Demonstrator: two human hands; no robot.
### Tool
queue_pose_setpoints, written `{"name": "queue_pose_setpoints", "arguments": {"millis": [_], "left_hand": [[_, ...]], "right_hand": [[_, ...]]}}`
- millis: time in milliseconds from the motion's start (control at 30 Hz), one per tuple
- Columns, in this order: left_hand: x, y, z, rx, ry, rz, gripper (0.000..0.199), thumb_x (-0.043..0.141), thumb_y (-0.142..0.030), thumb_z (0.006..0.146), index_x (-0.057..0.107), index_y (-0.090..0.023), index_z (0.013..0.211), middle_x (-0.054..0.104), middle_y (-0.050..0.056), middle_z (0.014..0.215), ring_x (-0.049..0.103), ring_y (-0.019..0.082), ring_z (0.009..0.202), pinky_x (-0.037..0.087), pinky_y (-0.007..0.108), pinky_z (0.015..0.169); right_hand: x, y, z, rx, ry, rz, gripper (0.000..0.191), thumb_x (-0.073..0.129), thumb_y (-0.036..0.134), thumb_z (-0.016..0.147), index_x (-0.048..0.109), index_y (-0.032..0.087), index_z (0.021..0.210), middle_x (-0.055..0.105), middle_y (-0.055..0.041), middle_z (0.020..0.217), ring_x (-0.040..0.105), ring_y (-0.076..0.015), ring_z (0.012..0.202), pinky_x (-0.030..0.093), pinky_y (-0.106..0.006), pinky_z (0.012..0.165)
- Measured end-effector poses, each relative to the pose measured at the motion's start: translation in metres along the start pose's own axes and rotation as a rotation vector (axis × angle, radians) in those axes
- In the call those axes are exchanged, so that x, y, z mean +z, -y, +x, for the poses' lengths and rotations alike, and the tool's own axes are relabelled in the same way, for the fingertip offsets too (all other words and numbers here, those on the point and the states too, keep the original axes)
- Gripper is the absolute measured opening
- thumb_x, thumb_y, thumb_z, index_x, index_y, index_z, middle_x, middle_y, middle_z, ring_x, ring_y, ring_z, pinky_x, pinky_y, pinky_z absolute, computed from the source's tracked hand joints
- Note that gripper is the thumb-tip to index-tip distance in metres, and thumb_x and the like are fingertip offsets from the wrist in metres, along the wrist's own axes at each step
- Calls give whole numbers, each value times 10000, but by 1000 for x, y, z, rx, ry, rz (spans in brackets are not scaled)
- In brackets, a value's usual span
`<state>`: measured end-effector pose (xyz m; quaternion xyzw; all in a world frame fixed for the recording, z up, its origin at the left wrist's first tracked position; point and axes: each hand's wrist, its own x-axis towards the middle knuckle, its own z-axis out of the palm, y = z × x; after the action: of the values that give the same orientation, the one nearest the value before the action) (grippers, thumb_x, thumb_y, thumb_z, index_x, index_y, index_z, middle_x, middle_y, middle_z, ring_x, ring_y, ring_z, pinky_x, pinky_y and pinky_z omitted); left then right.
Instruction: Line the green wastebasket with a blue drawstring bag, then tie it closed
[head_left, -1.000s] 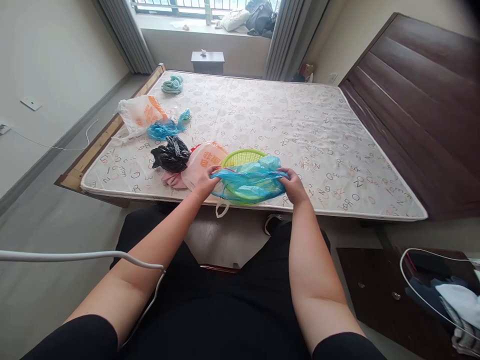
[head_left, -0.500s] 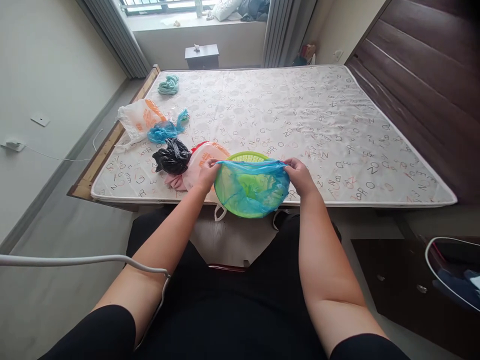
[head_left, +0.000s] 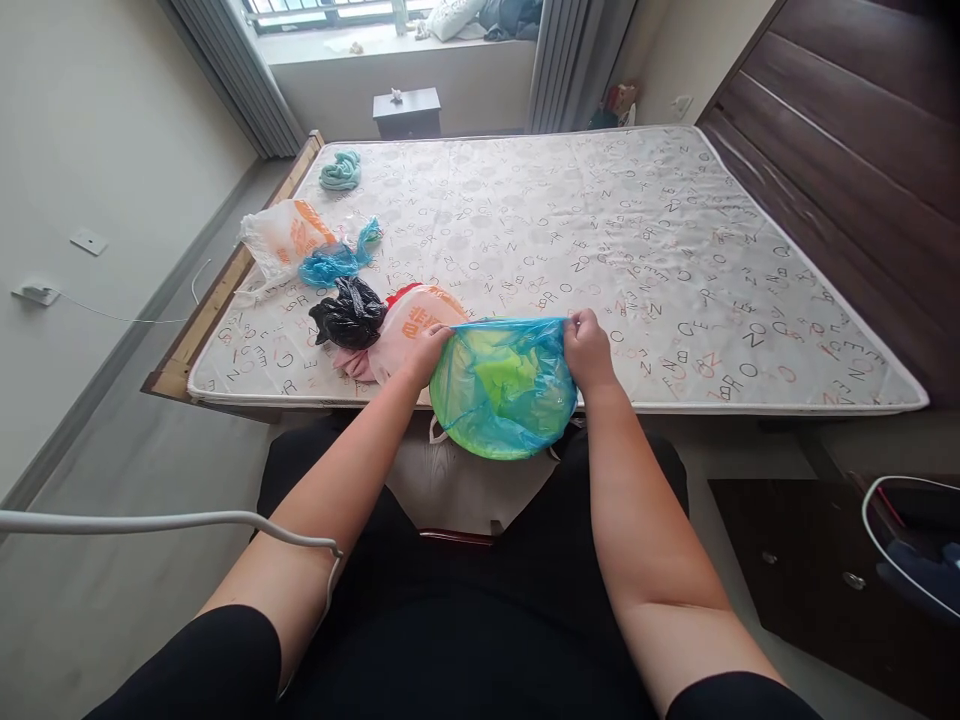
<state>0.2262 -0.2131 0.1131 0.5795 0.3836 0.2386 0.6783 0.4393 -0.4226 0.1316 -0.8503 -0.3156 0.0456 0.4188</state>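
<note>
Pinching with the left hand (head_left: 431, 350) and the right hand (head_left: 589, 347) the upper rim of a blue bag (head_left: 517, 395), thin, wrinkled and see-through, through which shows a light-green basket (head_left: 465, 446), over the near edge of the mattress (head_left: 637, 250), having open room toward its far right corner.

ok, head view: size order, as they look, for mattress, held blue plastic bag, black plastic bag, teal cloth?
1. Mattress
2. Held blue plastic bag
3. Black plastic bag
4. Teal cloth
The teal cloth lies farther off, so its true size is unsure.
</note>
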Motion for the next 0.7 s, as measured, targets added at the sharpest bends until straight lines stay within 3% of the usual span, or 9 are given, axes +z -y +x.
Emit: {"name": "queue_pose_setpoints", "arguments": {"millis": [100, 200, 400, 600, 700], "left_hand": [[2, 5, -2, -66, 55, -21, 203, 753, -354, 745, 728, -188, 860, 735, 66, 904, 661, 231, 904, 531, 301, 786], [4, 6, -7, -105, 142, -14, 283, 776, -409, 738, 729, -173, 887, 722, 65, 841, 664, 216, 824, 529, 301, 757], [11, -6, -8, 45, 77, -42, 260, 746, -412, 769, 692, -158, 772, 648, 18, 714, 601, 159, 695, 484, 250, 660], [11, -8, 6, -6, 107, -86, 238, 771, -386, 731, 700, -170, 799, 644, 13, 713, 607, 158, 675, 501, 260, 653], [11, -12, 9, -25, 178, -91, 274, 793, -420, 732, 710, -179, 831, 651, 18, 709, 622, 160, 661, 523, 266, 636]], "right_hand": [[7, -7, 1, 18, 66, 6, 220, 500, 469, 917, 492, 267, 830, 574, -48, 711, 498, -234, 683, 398, -328, 670], [8, -7, 0, 23, 100, 4, 244, 518, 483, 911, 489, 266, 804, 576, -43, 704, 503, -231, 687, 403, -329, 687], [3, 1, 2, 53, -15, 104, 235, 523, 460, 920, 496, 252, 814, 574, -10, 748, 503, -192, 719, 414, -312, 718], [13, -16, 7, 309, 225, 601, 366, 697, 571, 772, 560, 234, 810, 577, 18, 697, 511, -156, 652, 456, -284, 631], [10, -17, 8, 316, 268, 807, 356, 710, 558, 762, 602, 230, 850, 616, 13, 728, 557, -157, 667, 512, -299, 664]]}}
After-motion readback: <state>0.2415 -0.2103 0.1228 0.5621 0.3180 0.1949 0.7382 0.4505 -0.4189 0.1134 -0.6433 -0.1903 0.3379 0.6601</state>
